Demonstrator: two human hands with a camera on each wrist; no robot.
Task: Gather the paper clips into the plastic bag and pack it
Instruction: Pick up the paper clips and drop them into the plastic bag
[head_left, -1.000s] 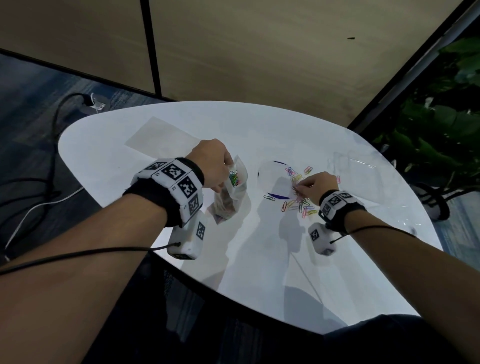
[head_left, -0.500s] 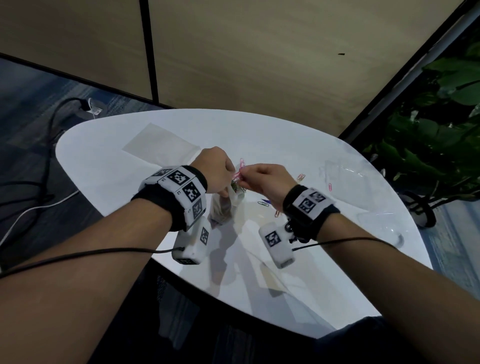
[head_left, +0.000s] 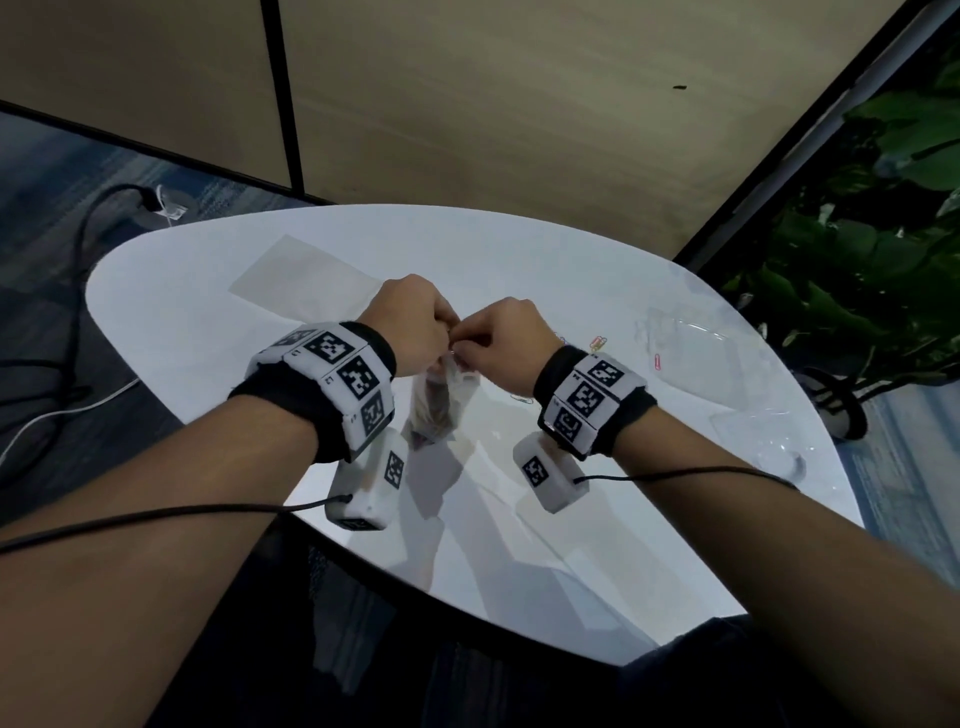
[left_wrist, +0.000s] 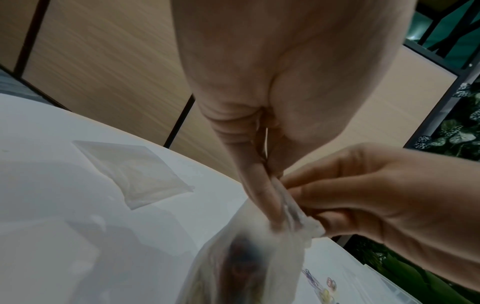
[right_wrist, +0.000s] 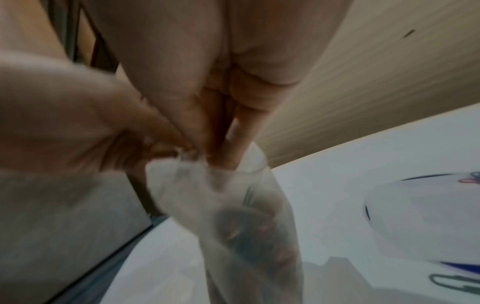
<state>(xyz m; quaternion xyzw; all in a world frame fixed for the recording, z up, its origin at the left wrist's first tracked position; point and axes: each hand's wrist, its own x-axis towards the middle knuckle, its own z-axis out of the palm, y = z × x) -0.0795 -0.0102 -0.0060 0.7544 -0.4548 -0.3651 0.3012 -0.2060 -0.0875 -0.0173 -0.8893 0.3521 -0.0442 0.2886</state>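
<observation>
A clear plastic bag (head_left: 439, 410) hangs upright just above the white table (head_left: 208, 322), with coloured paper clips showing blurred through its wall (right_wrist: 246, 228). My left hand (head_left: 441, 332) pinches the bag's rim on its left side (left_wrist: 270, 205). Directly beside it, my right hand (head_left: 467, 344) has thumb and fingertips at the bag's mouth, pinching the crumpled rim (left_wrist: 309, 218); two fingers (right_wrist: 228, 152) reach down into the opening. A few loose paper clips (head_left: 597, 343) lie on the table to the right, and another (head_left: 522, 399) lies near my right wrist.
A flat empty plastic bag (head_left: 296, 280) lies at the table's back left. Clear plastic trays (head_left: 691, 358) sit at the right edge. A white dish with a blue rim (right_wrist: 415, 216) is right of the bag. Plants stand beyond the table's right side.
My right hand left the pile of clips, carried pink clips over to the bag and now has its fingers at the bag's mouth. The left hand kept holding the bag.
</observation>
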